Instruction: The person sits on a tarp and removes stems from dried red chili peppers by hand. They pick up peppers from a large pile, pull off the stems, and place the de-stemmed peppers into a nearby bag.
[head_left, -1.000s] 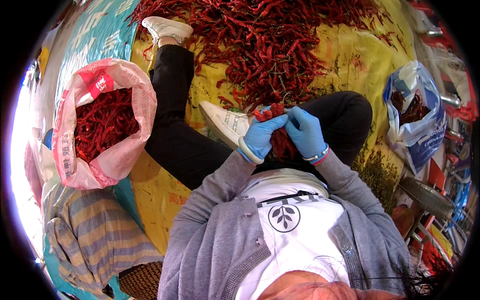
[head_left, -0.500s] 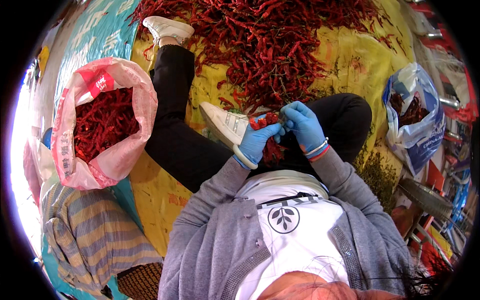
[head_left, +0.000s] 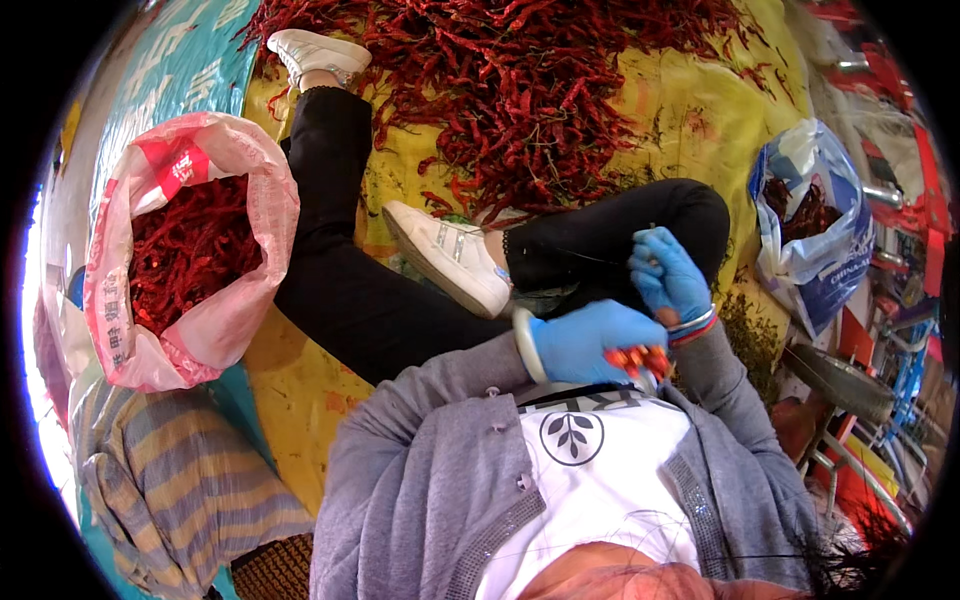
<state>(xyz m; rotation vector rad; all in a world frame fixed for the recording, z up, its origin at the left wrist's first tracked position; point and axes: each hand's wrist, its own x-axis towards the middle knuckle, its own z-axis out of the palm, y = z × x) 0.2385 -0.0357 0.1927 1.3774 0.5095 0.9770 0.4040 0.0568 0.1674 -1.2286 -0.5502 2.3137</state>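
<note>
My left hand, in a blue glove, is drawn close to my shirt and closed round a small bunch of dried red chilies; their tips poke out of the fist. Just beyond it and to the right, my right hand, also gloved in blue, is raised with the fingers curled together. Something thin and dark seems to show at its fingertips, too small to name. A big heap of dried red chilies lies past my bent leg on a yellow sheet.
An open pink-and-white woven sack of chilies stands at left, beside a striped cloth. A blue-and-white bag with darker chilies stands at right, near a wheel. My white shoes border the heap.
My left hand has come back toward my body and right, carrying the chilies. The right hand has parted from it and moved right, slightly nearer me. The view has shifted slightly.
</note>
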